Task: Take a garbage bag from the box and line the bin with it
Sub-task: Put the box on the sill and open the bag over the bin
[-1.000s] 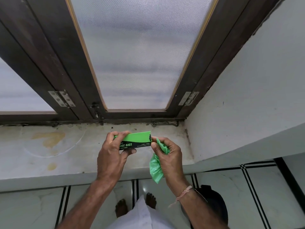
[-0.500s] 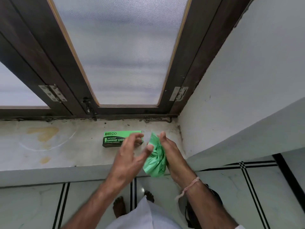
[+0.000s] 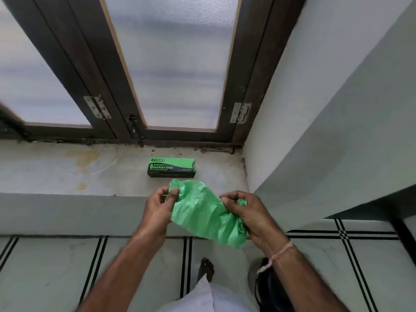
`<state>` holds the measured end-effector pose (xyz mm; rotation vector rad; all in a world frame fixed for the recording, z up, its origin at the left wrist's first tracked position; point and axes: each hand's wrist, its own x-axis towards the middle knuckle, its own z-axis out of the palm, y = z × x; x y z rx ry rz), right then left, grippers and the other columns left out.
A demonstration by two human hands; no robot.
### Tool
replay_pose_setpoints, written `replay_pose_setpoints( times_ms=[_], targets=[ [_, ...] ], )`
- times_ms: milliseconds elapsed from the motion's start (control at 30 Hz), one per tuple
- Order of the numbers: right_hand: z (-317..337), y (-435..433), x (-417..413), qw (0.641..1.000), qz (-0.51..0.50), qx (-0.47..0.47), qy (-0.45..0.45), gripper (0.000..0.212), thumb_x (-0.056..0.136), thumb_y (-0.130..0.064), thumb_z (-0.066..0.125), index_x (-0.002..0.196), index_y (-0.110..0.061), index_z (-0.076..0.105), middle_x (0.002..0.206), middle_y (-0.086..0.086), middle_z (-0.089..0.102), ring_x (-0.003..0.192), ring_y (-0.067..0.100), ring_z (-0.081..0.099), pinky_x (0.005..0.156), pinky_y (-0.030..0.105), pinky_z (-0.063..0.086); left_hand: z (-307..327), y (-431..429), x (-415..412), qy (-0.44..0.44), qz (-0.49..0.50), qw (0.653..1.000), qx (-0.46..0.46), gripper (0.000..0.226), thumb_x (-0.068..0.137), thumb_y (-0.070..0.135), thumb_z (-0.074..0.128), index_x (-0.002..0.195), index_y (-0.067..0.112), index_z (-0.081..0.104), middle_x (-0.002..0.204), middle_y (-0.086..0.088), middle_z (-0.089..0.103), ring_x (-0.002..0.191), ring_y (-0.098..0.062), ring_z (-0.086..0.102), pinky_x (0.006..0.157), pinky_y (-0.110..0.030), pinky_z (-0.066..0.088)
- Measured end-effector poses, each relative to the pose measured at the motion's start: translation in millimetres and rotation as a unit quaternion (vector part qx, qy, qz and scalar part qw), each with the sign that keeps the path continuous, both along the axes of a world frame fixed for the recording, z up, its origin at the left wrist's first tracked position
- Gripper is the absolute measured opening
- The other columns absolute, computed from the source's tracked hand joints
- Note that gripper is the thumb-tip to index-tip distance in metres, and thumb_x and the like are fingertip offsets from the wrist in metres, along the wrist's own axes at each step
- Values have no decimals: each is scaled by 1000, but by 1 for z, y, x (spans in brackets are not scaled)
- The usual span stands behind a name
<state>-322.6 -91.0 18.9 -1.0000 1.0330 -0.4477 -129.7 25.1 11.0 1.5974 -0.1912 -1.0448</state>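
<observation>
A green and black garbage bag box point(image 3: 172, 167) lies on the stained marble window sill point(image 3: 67, 172), below the window. In front of the sill, a crumpled green garbage bag point(image 3: 202, 212) is stretched between both hands. My left hand point(image 3: 158, 209) pinches its upper left end. My right hand point(image 3: 245, 216) grips the bunched right end. On the floor at the lower right, a dark bin point(image 3: 263, 287) shows only in part, hidden behind my right forearm.
A dark wooden window frame point(image 3: 252, 86) with frosted glass rises behind the sill. A white wall point(image 3: 326, 109) closes the right side, with a ledge lower right. The floor has white tiles with black stripes point(image 3: 90, 266). A bare foot point(image 3: 206, 269) stands near the bin.
My left hand set the box down on the sill and moved to the bag. Both hands now pull the bag apart, spreading it wider, a little nearer to me.
</observation>
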Motion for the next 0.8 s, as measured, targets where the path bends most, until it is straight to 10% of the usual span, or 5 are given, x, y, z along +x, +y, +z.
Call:
replay_pose_setpoints(
  times_ms=[233, 400, 500, 733, 800],
  targets=[
    [19, 65, -48, 995, 20, -94, 31, 12, 84, -9, 82, 91, -3, 74, 79, 6, 77, 73, 17, 74, 68, 29, 60, 24, 64, -78, -128, -243, 962, -3, 138, 51, 103, 47, 163, 36, 4, 161, 4, 32, 146, -22, 36, 116, -52, 35],
    [29, 118, -88, 998, -1, -55, -6, 14, 85, -7, 81, 95, -3, 72, 85, 11, 75, 77, 22, 74, 71, 34, 63, 22, 105, -137, -36, -248, 966, -59, 70, 80, 64, 71, 125, 10, 68, 114, -5, 79, 107, -23, 76, 95, -39, 60],
    [30, 140, -130, 999, -3, -37, 12, 21, 80, -9, 85, 97, -5, 73, 92, 15, 76, 83, 27, 74, 79, 39, 64, 18, 133, -163, 7, -146, 987, -65, 39, 95, 39, 64, 114, 5, 72, 104, -11, 81, 97, -27, 79, 73, -30, 62],
    [25, 167, -230, 999, -39, 1, 14, 18, 80, -7, 84, 95, -3, 76, 92, 15, 78, 81, 22, 75, 72, 30, 61, -8, 171, -214, 53, -78, 995, 28, 63, 85, 57, 69, 119, 5, 67, 108, -13, 79, 93, -25, 78, 74, -35, 62],
    [25, 169, -247, 999, -43, -5, 11, 10, 82, -3, 81, 90, -5, 75, 89, 14, 76, 78, 21, 73, 72, 30, 62, -15, 177, -239, -77, -91, 990, 69, 102, 66, 81, 73, 134, 8, 55, 133, -15, 66, 116, -27, 67, 90, -42, 59]
  ],
)
